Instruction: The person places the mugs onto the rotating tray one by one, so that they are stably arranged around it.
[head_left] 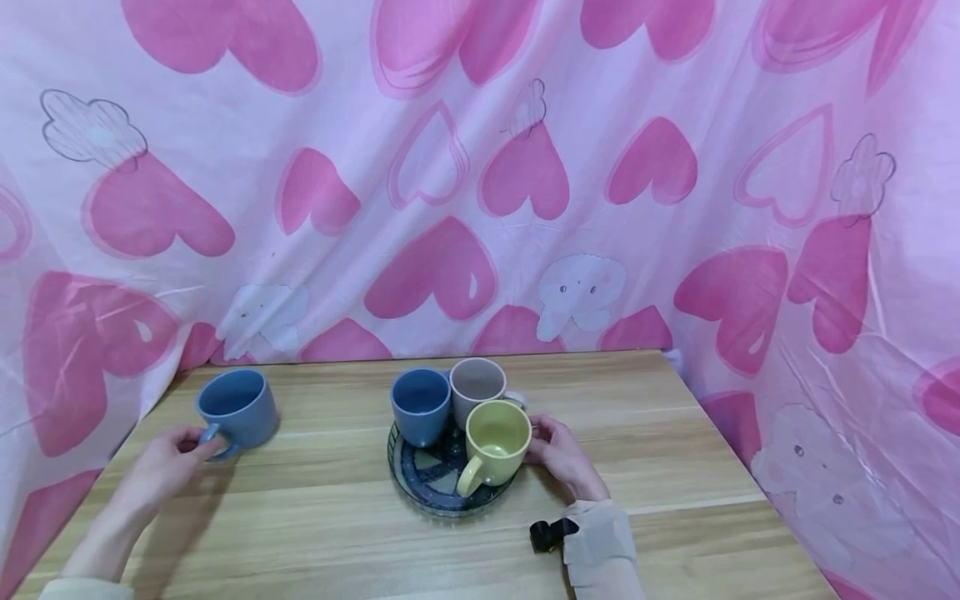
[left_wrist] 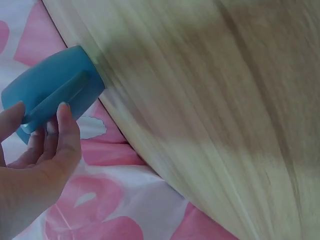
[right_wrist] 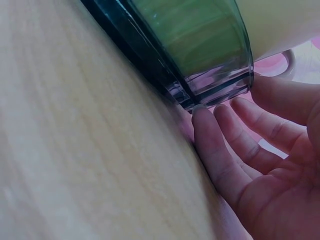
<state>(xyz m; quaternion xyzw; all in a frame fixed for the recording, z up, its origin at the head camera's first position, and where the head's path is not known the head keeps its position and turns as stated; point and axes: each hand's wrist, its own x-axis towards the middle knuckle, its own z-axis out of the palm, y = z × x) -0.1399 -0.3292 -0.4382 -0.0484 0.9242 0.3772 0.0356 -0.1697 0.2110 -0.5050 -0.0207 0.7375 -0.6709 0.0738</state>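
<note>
At the table's left, my left hand [head_left: 161,467] pinches the handle of a wide blue mug [head_left: 247,408] between thumb and fingers. The same mug [left_wrist: 60,82] appears on its side in the tilted left wrist view. Right of it, a round glass tray [head_left: 408,492] with a dark pattern carries three mugs: a taller blue mug [head_left: 420,408], a grey-pink mug [head_left: 477,382] behind and a yellow mug [head_left: 498,442] in front. My right hand [head_left: 558,454] is at the tray's right side. In the right wrist view, thumb and fingertips grip the tray's clear wall [right_wrist: 205,55].
The wooden table [head_left: 315,533] ends at the back against a pink heart-patterned cloth [head_left: 427,267], which also hangs along both sides. A black strap piece [head_left: 551,533] sticks out from my right sleeve [head_left: 600,542].
</note>
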